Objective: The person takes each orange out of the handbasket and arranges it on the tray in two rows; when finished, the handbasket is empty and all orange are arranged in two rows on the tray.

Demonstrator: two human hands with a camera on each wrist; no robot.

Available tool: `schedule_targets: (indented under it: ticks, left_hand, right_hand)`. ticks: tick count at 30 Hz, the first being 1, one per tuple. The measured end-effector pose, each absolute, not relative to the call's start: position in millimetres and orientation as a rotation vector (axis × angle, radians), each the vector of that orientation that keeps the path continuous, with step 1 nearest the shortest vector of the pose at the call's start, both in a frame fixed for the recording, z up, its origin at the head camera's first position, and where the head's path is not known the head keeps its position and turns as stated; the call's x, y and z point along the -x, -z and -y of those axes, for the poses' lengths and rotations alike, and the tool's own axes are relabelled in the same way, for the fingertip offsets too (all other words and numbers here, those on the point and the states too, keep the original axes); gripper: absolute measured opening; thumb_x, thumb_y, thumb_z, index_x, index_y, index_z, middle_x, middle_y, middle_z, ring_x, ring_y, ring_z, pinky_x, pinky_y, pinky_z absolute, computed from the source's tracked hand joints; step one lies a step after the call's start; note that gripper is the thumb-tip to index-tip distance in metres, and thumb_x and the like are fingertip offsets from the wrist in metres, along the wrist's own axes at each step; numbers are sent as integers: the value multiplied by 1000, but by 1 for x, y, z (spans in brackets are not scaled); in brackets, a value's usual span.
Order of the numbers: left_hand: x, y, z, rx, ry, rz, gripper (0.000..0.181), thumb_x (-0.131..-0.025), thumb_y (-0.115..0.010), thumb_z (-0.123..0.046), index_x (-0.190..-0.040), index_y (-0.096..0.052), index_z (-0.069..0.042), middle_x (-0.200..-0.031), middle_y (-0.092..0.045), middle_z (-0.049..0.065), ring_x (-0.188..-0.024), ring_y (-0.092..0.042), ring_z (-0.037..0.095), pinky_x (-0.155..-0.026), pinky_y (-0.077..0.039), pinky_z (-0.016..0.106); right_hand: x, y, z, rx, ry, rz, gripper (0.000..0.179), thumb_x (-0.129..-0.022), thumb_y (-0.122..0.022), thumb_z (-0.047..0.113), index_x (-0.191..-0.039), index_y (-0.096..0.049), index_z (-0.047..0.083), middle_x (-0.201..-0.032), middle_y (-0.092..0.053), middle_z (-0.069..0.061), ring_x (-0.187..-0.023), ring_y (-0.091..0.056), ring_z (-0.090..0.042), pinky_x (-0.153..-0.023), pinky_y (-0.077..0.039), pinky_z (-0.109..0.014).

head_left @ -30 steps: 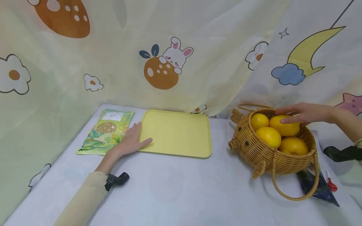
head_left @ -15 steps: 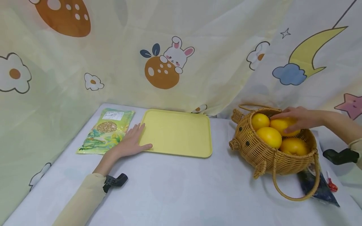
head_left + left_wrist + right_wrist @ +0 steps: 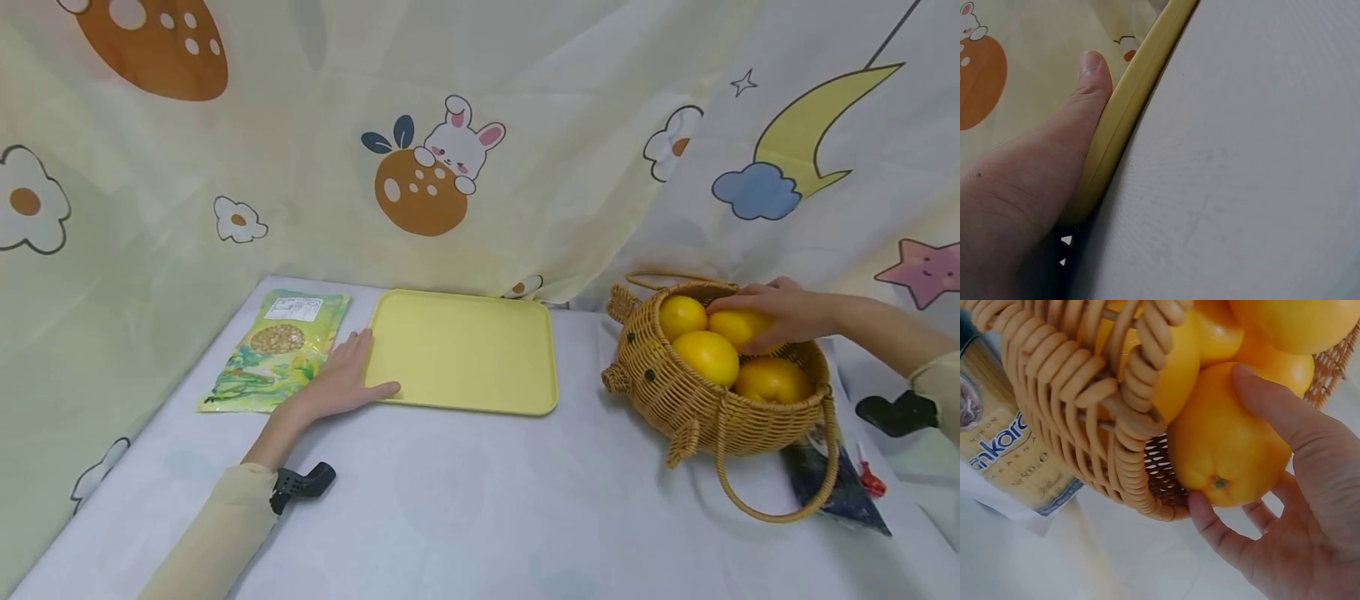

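In the head view, a yellow tray (image 3: 465, 354) lies flat on the white-covered worktop (image 3: 487, 500). The person's left hand (image 3: 333, 387) lies over its near left corner with fingers extended and thumb spread, clasping nothing. Left of the tray, partly behind that hand, lies a green and yellow bag (image 3: 277, 340) with a clear window full of pale grains and a white label. Well to the right stands a wicker basket (image 3: 678, 412) with a pig face, tilted, its mouth towards the right and a looped handle hanging in front. The right hand (image 3: 787, 315) grasps a yellow-orange fruit (image 3: 738, 327) inside it, among other fruits (image 3: 705, 358). A dark packet (image 3: 836, 492) lies partly under the basket, with a small red object (image 3: 870, 481) beside it. A printed curtain (image 3: 555, 125) hangs behind.

The left wrist view shows the thumb, straight, against the tray's raised rim; the other fingers are out of sight.

In the right wrist view, the right hand's thumb and fingers curl round the fruit, its green stem spot showing, at the basket's mouth. Beyond the wicker lies a pasta packet (image 3: 1010, 425) printed "ankara".
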State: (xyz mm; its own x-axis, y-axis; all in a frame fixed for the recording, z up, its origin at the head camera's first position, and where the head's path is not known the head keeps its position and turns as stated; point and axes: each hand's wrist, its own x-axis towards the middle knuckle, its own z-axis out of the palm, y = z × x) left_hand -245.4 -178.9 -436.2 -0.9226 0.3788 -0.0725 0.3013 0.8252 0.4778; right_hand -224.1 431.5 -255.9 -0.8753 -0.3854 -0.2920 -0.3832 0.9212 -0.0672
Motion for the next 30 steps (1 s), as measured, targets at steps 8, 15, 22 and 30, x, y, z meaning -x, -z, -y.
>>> schedule_targets:
  ticks: [8,15,22,30]
  left_hand:
    - [246,443,179,-535,-681,-2859,119,-82,-56,-72,-153,-1,6,-162,-1,25,-150,2,44,-122,-4,58]
    - [245,445,180,-521,-691,-2858,121,-80,-57,-74,-153,-1,5,-162,-1,25,-150,2,44,-122,-3,59]
    - [245,443,181,-512,-699,-2849,123,-79,-56,-75,-154,1,4,-162,0,25,-150,3,44,-122,-2,60]
    - [248,439,179,-516,-691,-2852,121,-80,-57,-73,-154,1,4,-163,-1,23,-150,3,43,-122,-2,58]
  right_hand:
    - [223,257,-428,577,-85,-2814,60,-72,-82,29,-126,-61,13,-119,-56,-17,-100,-44,-32,-72,-35,-37]
    - [227,255,-434,662,-65,-2805,59,-71,-83,26,-124,-62,13,-111,-58,-12,-92,-48,-24,-71,-40,-35]
    - [228,240,-439,573,103,-2779,65,-78,-79,27,-134,-53,7,-123,-59,-18,-99,-55,-27,-77,-53,-44]
    - [235,212,-445,308,358,-2843,67,-93,-65,26,-148,-30,6,-129,-52,-26,-94,-58,-22,-62,-58,-32]
